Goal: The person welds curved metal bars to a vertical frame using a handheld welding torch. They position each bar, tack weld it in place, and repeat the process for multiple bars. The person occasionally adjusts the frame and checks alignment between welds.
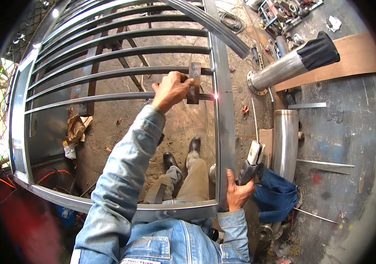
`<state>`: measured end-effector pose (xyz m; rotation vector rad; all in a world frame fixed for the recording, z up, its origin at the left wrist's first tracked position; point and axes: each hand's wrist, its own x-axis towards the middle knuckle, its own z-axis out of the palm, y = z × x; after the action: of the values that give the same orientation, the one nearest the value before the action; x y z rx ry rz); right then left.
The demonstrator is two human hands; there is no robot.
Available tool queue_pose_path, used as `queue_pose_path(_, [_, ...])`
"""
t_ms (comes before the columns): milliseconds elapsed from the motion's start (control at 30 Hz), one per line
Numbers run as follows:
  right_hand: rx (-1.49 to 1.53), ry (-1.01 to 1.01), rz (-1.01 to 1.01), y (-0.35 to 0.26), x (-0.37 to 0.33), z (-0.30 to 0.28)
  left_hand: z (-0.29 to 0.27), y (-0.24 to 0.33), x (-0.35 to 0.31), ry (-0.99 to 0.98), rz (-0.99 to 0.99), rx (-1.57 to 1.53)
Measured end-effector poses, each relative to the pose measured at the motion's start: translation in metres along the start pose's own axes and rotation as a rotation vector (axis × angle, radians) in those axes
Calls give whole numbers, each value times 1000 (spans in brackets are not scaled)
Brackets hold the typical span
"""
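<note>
My left hand pinches a short, drilled steel block, which lies across two bars of a metal frame. Just right of the block, a pinkish-white spot glows where the lowest bar meets the side rail. Lower down, my right hand grips a welding electrode holder, its thumb against the side rail. A thin electrode sticks up from the holder's jaws, apart from the glowing spot.
Right of the frame stand a flanged metal pipe with black cloth over its end, and a shorter pipe. Blue cloth hangs by my right hand. A loose steel length crosses the frame's top. Crumpled brown paper lies left.
</note>
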<state>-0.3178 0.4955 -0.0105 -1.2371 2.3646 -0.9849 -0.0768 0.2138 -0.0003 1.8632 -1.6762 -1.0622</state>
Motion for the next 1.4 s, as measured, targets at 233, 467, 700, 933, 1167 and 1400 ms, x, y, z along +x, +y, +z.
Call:
queue_pose_path(233, [22,7,-63,2,-4,2,2,-6,3,-21,-16,-215])
queue_pose_path(467, [420,-99,128,40,1,4,-2,16,10,-182,-11,-686])
queue_pose_path(700, [805,-286,549,160,6,27,-23,5,-112,-65,363,-725])
queue_pose_path(933, [502,-583,455,169,-37,78,3,-103,-265,-280,-513,-1407])
queue_pose_path(1167, [649,-1233,481,169,-68,147,36,-116,-271,-418,-579,-1060])
queue_pose_path(1400, [990,-1195,436,155,-105,155,78,-122,-258,-555,-397,-549])
